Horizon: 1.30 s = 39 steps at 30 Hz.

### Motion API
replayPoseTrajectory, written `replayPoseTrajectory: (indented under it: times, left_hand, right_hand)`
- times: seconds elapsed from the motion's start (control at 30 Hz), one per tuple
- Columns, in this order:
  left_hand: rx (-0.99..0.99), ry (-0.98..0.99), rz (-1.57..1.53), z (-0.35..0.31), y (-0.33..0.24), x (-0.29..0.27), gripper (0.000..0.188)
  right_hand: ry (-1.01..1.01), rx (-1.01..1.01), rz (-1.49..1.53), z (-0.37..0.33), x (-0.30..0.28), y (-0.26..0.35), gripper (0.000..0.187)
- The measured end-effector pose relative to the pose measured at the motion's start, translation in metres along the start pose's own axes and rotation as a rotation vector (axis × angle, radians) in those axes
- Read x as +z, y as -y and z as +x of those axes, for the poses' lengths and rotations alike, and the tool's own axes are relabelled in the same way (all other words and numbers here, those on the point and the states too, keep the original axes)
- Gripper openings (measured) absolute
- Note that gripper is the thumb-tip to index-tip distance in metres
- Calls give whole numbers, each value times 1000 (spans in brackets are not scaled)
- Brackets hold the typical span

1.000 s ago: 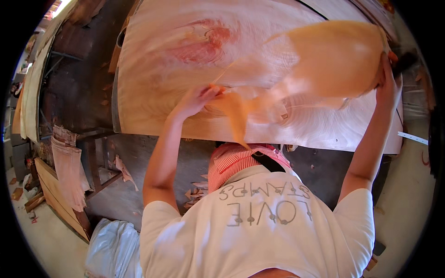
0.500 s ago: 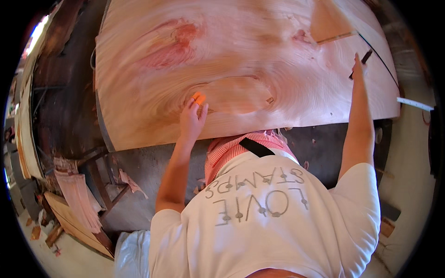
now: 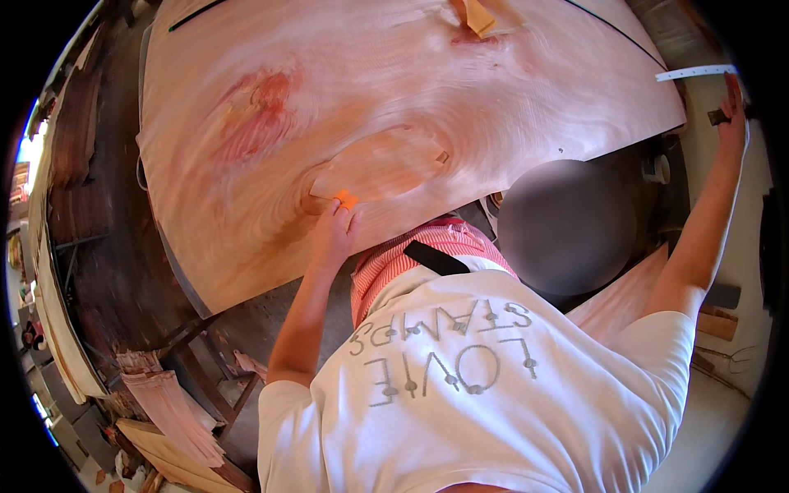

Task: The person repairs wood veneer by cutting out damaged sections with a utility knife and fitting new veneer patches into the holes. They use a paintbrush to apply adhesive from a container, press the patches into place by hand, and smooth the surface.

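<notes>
One wooden sheet (image 3: 403, 103) fills my upper frame, with one oval patch (image 3: 378, 167) left of centre and one red mark (image 3: 261, 113) at upper left. I see two hands: the left hand (image 3: 332, 234) at the patch's lower-left end, the right hand (image 3: 731, 115) at upper right, beside one white strip (image 3: 694, 72). Right fingers clamp one dark tool (image 3: 718, 117); left fingers meet one orange bit (image 3: 346, 200), clamped or not I cannot tell.

floor: pale (image 3: 713, 437), right | bright light (image 3: 31, 149): left rim | dark frame (image 3: 205, 380): lower left
</notes>
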<state>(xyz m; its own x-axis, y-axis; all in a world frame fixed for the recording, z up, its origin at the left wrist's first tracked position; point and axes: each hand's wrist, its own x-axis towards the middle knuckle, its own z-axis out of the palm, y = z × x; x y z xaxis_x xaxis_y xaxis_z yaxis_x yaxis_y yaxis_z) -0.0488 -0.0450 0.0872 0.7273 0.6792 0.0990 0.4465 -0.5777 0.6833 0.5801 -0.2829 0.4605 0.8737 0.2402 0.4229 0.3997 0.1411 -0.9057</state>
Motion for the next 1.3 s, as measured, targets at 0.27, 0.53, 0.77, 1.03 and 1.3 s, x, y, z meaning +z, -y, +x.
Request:
replayPoseTrajectory:
  times: [0.27, 0.53, 0.77, 1.03, 1.3]
  left_hand:
    - [38, 85, -28, 0, -17, 16, 28]
    - [24, 132, -26, -4, -18, 36, 27]
    - [23, 120, -57, 4, -38, 38, 26]
    - [57, 98, -7, 7, -31, 30, 26]
    - [51, 18, 32, 5, -16, 30, 24]
  right_hand:
    - [-115, -33, 65, -33, 39, -2, 27]
    - [148, 48, 266, 38, -6, -58, 28]
    - [-264, -129, 361, -95, 62, -8, 19]
    - [-364, -75, 227, -95, 66, 9, 22]
    - [-338, 472, 155, 23, -48, -220, 24]
